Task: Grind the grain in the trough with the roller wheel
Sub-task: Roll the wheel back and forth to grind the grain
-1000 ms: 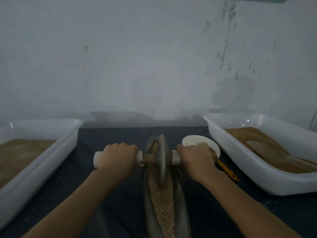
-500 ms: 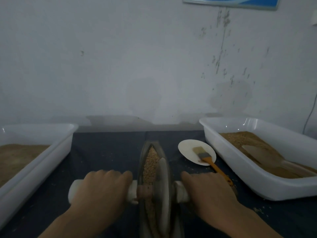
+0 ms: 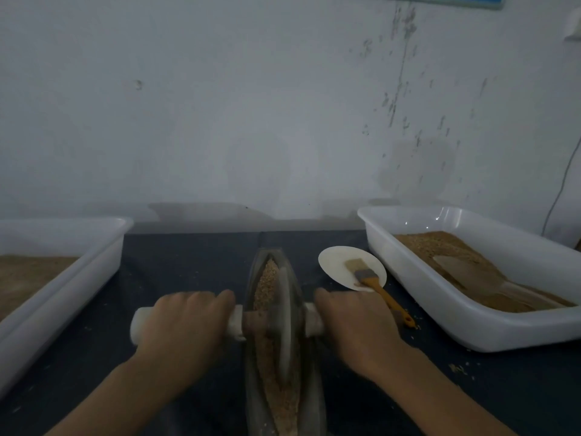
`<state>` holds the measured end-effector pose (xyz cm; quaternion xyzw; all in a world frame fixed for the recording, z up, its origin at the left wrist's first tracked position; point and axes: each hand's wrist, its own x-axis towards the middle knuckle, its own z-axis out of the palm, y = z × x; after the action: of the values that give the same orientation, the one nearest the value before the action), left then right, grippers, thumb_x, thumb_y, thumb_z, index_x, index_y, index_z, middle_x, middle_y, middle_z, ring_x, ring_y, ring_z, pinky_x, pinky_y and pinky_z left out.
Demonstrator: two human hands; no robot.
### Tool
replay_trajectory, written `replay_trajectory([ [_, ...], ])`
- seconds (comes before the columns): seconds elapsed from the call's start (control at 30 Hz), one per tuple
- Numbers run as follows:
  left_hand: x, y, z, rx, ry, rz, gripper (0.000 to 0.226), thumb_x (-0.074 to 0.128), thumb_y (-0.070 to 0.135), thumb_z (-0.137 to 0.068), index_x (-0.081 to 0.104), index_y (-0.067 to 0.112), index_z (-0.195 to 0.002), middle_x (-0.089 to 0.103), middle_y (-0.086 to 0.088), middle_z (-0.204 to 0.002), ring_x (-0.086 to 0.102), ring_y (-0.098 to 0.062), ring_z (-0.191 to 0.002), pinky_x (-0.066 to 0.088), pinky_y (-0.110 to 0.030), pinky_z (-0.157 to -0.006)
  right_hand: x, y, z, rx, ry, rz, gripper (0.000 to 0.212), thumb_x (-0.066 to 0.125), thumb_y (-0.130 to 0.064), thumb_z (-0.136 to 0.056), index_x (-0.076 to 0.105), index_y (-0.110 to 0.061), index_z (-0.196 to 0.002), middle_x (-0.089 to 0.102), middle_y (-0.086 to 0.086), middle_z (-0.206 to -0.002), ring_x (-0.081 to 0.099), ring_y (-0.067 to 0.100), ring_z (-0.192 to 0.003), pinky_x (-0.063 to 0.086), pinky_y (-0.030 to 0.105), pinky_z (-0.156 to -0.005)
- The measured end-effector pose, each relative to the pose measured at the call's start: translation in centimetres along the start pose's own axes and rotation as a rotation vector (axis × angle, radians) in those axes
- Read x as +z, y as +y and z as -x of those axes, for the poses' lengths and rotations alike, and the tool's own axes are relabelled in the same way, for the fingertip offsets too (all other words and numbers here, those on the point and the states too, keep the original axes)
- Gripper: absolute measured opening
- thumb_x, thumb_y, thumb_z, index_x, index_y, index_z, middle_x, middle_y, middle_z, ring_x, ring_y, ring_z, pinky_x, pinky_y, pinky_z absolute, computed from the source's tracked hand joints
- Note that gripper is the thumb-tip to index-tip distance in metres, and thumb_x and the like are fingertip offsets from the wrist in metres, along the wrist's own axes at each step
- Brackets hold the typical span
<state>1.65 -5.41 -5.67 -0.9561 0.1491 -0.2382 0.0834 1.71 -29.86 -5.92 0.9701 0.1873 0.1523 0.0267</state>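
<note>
A narrow boat-shaped metal trough (image 3: pixel 311 401) lies lengthwise in front of me on the dark table. Tan grain (image 3: pixel 267 281) fills its channel. The grey roller wheel (image 3: pixel 285 322) stands upright in the middle of the trough, blurred by motion. Its axle runs crosswise with a white handle on each side. My left hand (image 3: pixel 188 328) is closed around the left handle (image 3: pixel 140 325). My right hand (image 3: pixel 355 328) is closed over the right handle (image 3: pixel 312 322), hiding most of it.
A white tub (image 3: pixel 465 322) of tan grain with a scoop (image 3: pixel 465 272) in it stands at the right. Another white tub (image 3: pixel 63 281) of grain stands at the left. A small white dish (image 3: pixel 336 262) with an orange-handled brush (image 3: pixel 374 284) lies between trough and right tub. A wall rises behind.
The wheel and both hands rolled from the trough's far end towards me, then back a little away, to the middle of the trough. The dish and brush came into full view.
</note>
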Motion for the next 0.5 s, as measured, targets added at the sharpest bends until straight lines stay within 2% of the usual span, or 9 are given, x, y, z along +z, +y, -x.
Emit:
replay_trajectory([
  [0.07,-1.7,0.6,1.3,0.117,0.031,0.027,0.054,0.085,0.037,-0.043,0.036,0.032,-0.066,0.044,0.009,-0.053,0.045,-0.011,-0.042,0.023,-0.024,-0.047,-1.0,-0.5,2.2,0.017,-0.094,-0.036,0.027,0.061,-0.03,-0.086,0.035,-0.031,-0.092,0.06,-0.007,-0.092,0.06,0.016,-0.081,0.043,0.032,-0.064],
  [0.1,-2.5,0.7,1.8,0.174,0.084,0.038,0.059,0.088,0.031,-0.027,0.039,0.029,-0.06,0.043,0.008,-0.046,0.044,-0.013,-0.035,0.02,-0.022,-0.045,-1.3,-0.7,3.0,0.02,-0.143,-0.052,0.03,0.062,-0.032,-0.085,0.033,-0.032,-0.093,0.059,-0.007,-0.096,0.059,0.016,-0.085,0.04,0.033,-0.065],
  [0.13,-2.9,0.8,2.2,0.202,0.12,0.052,0.06,0.088,0.027,-0.018,0.041,0.027,-0.056,0.042,0.008,-0.043,0.043,-0.014,-0.032,0.02,-0.021,-0.045,-1.5,-0.7,3.5,0.023,-0.194,-0.065,0.032,0.062,-0.033,-0.084,0.032,-0.032,-0.095,0.058,-0.008,-0.099,0.059,0.016,-0.09,0.04,0.034,-0.068],
  [0.2,-2.5,0.7,2.3,0.219,0.167,0.04,0.058,0.087,0.025,-0.013,0.046,0.024,-0.054,0.043,0.007,-0.043,0.044,-0.016,-0.031,0.021,-0.022,-0.045,-1.8,-0.6,3.6,0.036,-0.264,-0.083,0.033,0.063,-0.035,-0.084,0.031,-0.033,-0.094,0.055,-0.008,-0.096,0.058,0.017,-0.091,0.041,0.035,-0.072],
  [0.27,-1.9,0.7,1.3,0.187,0.126,0.04,0.055,0.088,0.024,-0.019,0.047,0.024,-0.056,0.046,0.007,-0.045,0.046,-0.016,-0.033,0.022,-0.022,-0.045,-1.4,-0.3,2.6,0.041,-0.231,-0.082,0.032,0.06,-0.035,-0.086,0.029,-0.033,-0.087,0.051,-0.008,-0.082,0.057,0.017,-0.082,0.042,0.035,-0.068],
  [0.3,-1.3,0.7,0.4,0.155,0.086,0.023,0.052,0.088,0.025,-0.029,0.046,0.025,-0.06,0.05,0.006,-0.05,0.05,-0.016,-0.038,0.025,-0.023,-0.046,-0.8,0.1,1.7,0.032,-0.182,-0.08,0.029,0.058,-0.036,-0.087,0.03,-0.033,-0.085,0.052,-0.007,-0.079,0.057,0.017,-0.077,0.044,0.035,-0.066],
  [0.33,-0.6,0.7,-0.6,0.11,0.051,-0.006,0.046,0.084,0.03,-0.045,0.044,0.028,-0.067,0.055,0.006,-0.059,0.055,-0.016,-0.048,0.029,-0.025,-0.048,-0.2,0.4,0.7,0.02,-0.123,-0.073,0.024,0.058,-0.036,-0.088,0.034,-0.031,-0.087,0.056,-0.005,-0.08,0.058,0.018,-0.075,0.045,0.035,-0.064],
  [0.4,1.3,0.2,-3.0,-0.001,0.012,-0.039,0.029,0.064,0.038,-0.075,0.036,0.033,-0.078,0.059,0.01,-0.08,0.059,-0.013,-0.071,0.034,-0.028,-0.058,1.0,1.0,-1.9,-0.008,0.014,-0.012,0.017,0.059,-0.033,-0.088,0.043,-0.025,-0.091,0.062,0.0,-0.082,0.059,0.022,-0.072,0.043,0.033,-0.06],
  [0.5,2.7,-0.8,-5.0,-0.087,-0.035,0.005,0.018,0.053,0.039,-0.084,0.035,0.034,-0.081,0.06,0.009,-0.086,0.06,-0.015,-0.078,0.035,-0.03,-0.061,2.0,1.3,-5.2,0.002,0.146,0.082,0.021,0.063,-0.028,-0.085,0.043,-0.022,-0.089,0.062,0.003,-0.079,0.049,0.02,-0.06,0.033,0.032,-0.055],
])
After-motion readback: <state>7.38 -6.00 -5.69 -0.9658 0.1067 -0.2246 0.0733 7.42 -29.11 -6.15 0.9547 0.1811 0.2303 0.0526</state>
